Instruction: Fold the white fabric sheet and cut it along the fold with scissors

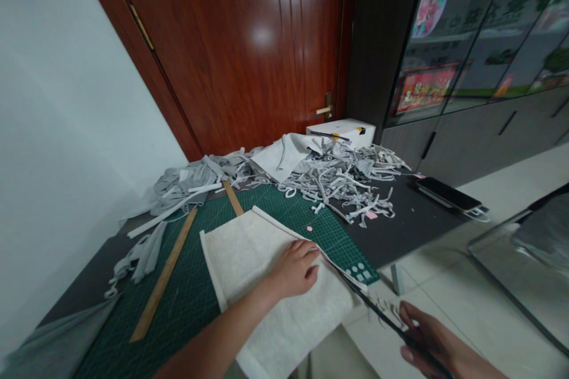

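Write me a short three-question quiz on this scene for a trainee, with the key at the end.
1. Multiple choice: what does the right hand hold?
A) a wooden strip
B) a long dark tool
C) the white box

2. True or false: the left hand rests on the pale fabric.

3. Count: how many wooden strips show on the green mat?

Key: 1. B; 2. True; 3. Two, one of them running up to the far edge of the fabric.
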{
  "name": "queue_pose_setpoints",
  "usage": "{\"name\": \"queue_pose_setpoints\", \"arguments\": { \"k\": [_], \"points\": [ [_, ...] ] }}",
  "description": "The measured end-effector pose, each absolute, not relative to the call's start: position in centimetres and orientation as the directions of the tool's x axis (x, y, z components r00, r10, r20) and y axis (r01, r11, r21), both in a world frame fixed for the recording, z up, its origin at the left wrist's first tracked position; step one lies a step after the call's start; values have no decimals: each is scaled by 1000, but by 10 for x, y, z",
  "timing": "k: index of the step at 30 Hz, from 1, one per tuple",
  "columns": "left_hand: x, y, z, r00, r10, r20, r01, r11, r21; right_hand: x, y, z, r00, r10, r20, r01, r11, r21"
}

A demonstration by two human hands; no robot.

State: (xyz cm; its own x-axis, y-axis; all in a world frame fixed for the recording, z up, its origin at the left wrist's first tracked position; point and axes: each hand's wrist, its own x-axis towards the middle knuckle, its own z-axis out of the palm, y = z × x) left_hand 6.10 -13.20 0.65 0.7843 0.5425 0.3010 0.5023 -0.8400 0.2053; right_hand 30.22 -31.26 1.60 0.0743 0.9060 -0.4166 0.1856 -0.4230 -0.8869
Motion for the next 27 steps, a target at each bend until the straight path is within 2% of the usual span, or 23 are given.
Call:
{"name": "queue_pose_setpoints", "arguments": {
  "k": [10, 14, 27],
  "points": [
    [60, -127, 11, 781, 557, 282, 490, -827, 276, 319, -302, 7, -19, 909, -416, 220, -402, -889],
    [60, -127, 12, 779, 564, 276, 502, -823, 265, 329, -304, 3, -36, 889, -457, 235, -437, -868],
    [59, -127, 10, 770, 572, 284, 494, -815, 303, 323, -292, 0, -74, 901, -427, 238, -400, -885]
  ]
}}
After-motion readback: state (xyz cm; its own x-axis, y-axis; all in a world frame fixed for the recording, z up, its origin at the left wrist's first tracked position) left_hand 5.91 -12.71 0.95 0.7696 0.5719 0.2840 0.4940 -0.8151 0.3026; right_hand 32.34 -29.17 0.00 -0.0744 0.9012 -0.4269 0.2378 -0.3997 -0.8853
